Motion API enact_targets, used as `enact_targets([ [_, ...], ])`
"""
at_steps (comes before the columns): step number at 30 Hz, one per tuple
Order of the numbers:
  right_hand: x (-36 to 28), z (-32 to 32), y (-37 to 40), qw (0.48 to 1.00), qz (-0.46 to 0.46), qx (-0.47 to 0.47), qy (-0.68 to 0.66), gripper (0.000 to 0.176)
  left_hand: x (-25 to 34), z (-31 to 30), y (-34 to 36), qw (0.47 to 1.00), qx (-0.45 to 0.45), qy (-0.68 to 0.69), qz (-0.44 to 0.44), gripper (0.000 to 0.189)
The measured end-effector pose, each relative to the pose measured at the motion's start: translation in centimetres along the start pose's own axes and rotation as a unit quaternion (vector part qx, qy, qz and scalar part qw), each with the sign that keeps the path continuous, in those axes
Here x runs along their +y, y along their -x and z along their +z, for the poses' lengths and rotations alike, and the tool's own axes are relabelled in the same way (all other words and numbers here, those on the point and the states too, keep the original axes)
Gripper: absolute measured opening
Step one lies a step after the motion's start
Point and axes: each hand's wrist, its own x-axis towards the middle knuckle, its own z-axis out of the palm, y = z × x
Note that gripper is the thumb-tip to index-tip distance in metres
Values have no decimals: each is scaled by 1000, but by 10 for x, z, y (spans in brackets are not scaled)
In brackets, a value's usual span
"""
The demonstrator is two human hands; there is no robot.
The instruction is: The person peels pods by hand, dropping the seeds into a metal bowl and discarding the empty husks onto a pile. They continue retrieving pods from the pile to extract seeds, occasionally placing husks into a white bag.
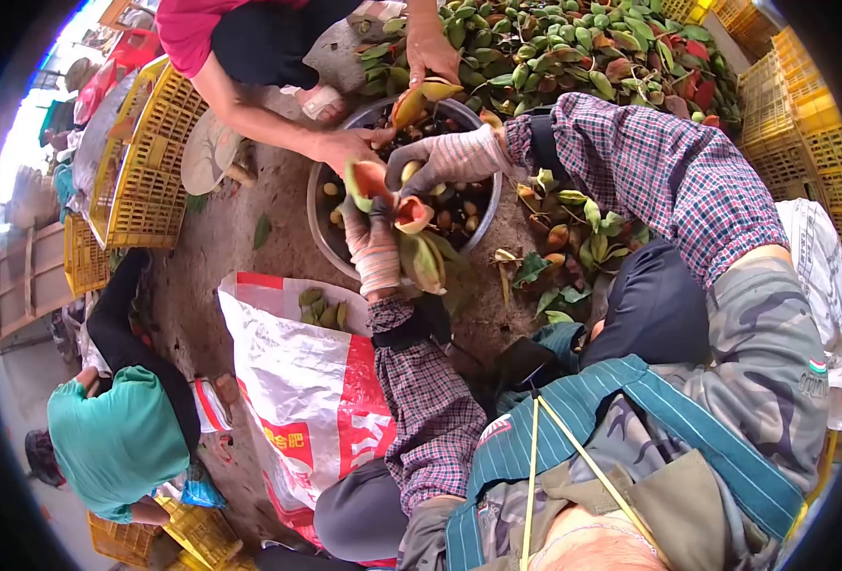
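My left hand (372, 238), in a dark-fingered glove, is closed on a split seed pod (372, 181) with a red-orange lining. Another open pod half (413, 215) and a green pod (423, 262) lie against the same hand. Gloved too, my right hand (445, 160) is bent just above the pod, a pale oval seed (410, 171) at its fingers. Both hands are over a round metal basin (313, 217) holding dark and pale seeds. Across it, a co-worker's one hand (350, 147) is near my pod; their other hand (430, 52) holds an orange-green pod (410, 107).
A large heap of green and reddish pods (573, 48) lies behind the basin. More opened pods and leaves (559, 243) are on the ground at right. A white-red sack (293, 381) lies at left. Yellow crates (159, 157) stand around, and another person (117, 438) sits at lower left.
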Motion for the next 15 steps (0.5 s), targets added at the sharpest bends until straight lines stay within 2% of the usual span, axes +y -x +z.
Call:
enact_targets([
  [2, 10, -7, 0, 992, 52, 12, -115, 35, 10, -6, -1, 995, 69, 64, -18, 43],
  [3, 18, -12, 0, 999, 5, 25, -41, 37, 14, -9, 5, 990, 74, 121, -20, 44],
  [4, 29, -15, -2, 999, -3, 21, -48, 36, 12, -24, 9, 989, 40, 144, -16, 42],
  [5, 39, -17, -4, 998, -11, 17, -54, 35, -17, -73, -4, 996, -30, 88, 17, 37],
  [6, 46, -17, -5, 998, -20, 14, -61, 35, -19, -89, 1, 990, -54, 130, -5, 32],
  [7, 32, -19, -4, 997, 73, 17, 10, 32, -20, -103, 7, 982, -76, 170, -29, 27],
  [8, 17, -19, -1, 994, 79, 16, 78, 34, 7, -87, 26, 945, -50, 304, -106, 22],
  [9, 2, -19, 3, 986, 84, 17, 146, 35, -10, -118, 14, 935, -56, 326, -127, 49],
  [11, 4, -19, -10, 981, 109, 2, 160, 40, 18, -82, 33, 944, -2, 329, -24, 32],
  [12, 15, -14, -13, 983, 176, 38, -46, 57, 25, -76, 33, 949, -1, 315, 3, 32],
  [14, -14, 5, -10, 936, 257, 14, -239, 69, 48, -70, 14, 971, -94, 178, 131, 32],
  [15, 0, 11, -20, 916, 197, -71, -342, 79, 59, -72, -2, 956, -161, 62, 238, 33],
])
